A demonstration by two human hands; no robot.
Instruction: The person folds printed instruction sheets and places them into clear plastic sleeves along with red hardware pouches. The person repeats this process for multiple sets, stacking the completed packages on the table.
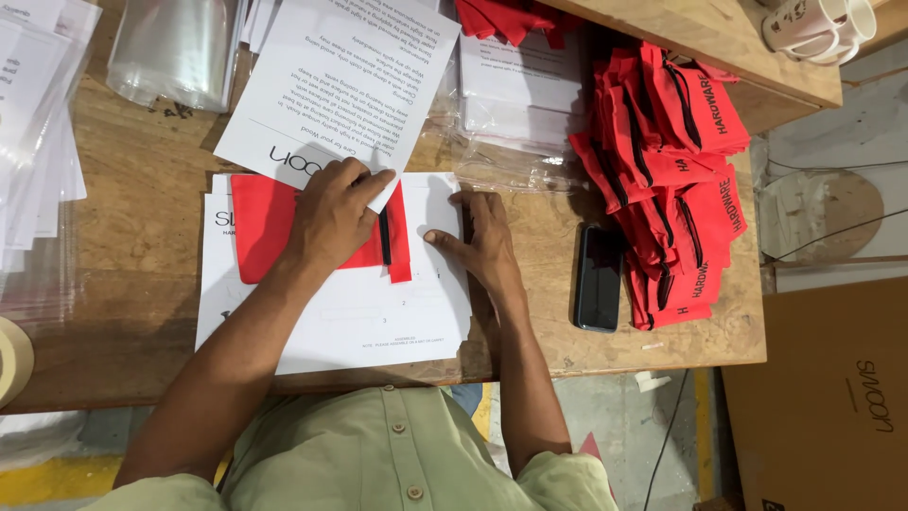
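Under our left hand (331, 216) a flat red fabric pouch with a black zipper (265, 237) lies on a white printed sheet (359, 322) on the wooden surface (142, 284). That grip presses flat, fingers also pinning a second printed paper (340, 85). Our right hand (484, 248) rests open on the sheet's edge, just right of the pouch.

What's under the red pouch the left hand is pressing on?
The red pouch lies on a white printed sheet on the wooden table. The left hand pins it; anything beneath the pouch is hidden.
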